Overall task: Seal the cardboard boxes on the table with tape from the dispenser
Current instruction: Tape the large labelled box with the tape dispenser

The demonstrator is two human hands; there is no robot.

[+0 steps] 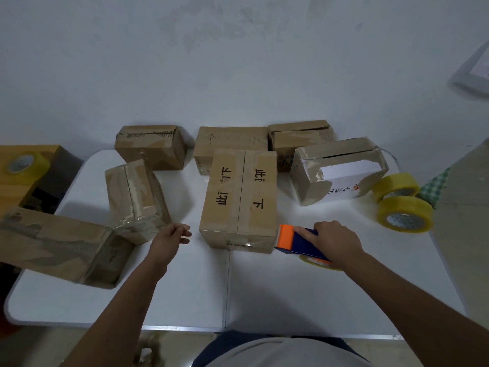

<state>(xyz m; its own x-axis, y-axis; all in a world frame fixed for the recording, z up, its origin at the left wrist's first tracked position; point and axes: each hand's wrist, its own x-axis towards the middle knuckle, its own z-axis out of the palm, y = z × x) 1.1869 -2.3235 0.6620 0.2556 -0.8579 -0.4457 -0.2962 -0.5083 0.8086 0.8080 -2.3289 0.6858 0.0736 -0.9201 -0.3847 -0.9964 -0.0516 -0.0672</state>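
From the head view I see my right hand [330, 238] wrapped around the tape dispenser [299, 241], its orange end touching the near right corner of the marked box [239, 198] on the table [185, 295]. My left hand [172, 238] hovers with fingers loose, holding nothing, between that box and a taped box [135, 200] to its left. Two tape rolls [402, 205] lie beyond my right hand.
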